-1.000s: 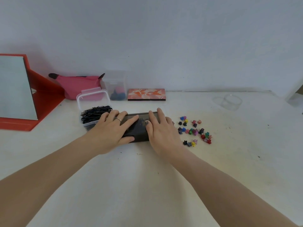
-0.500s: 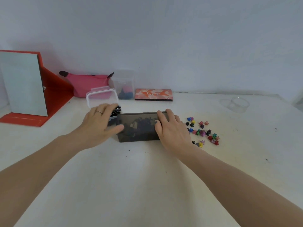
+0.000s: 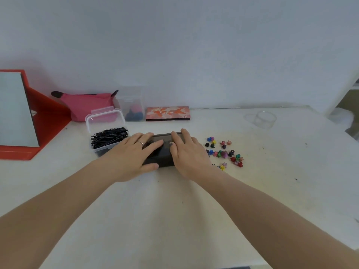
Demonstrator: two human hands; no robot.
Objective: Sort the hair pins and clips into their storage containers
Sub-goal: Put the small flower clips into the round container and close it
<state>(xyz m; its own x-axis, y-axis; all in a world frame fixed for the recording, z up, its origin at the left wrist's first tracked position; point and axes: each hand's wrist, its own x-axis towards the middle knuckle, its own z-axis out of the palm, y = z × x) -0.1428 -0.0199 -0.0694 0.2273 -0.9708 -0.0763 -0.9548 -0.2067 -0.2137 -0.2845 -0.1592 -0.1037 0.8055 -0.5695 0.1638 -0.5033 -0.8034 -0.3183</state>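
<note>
A dark smoky plastic box (image 3: 165,159) lies on the white table in front of me. My left hand (image 3: 134,154) and my right hand (image 3: 187,152) both press flat on its lid, fingers straight. Left of it stands a clear box (image 3: 107,140) full of black hair pins, its hinged lid (image 3: 104,118) raised. Several small coloured claw clips (image 3: 225,152) lie loose on the table just right of my right hand.
A red-framed mirror (image 3: 17,111) stands at the far left. A pink pouch (image 3: 85,102), a clear container (image 3: 133,108) and a patterned orange case (image 3: 168,113) line the wall. A clear round tub (image 3: 265,119) sits at the back right.
My left hand moved from the pin box back onto the dark box's lid, beside my right hand. The view shifted slightly to the left.
</note>
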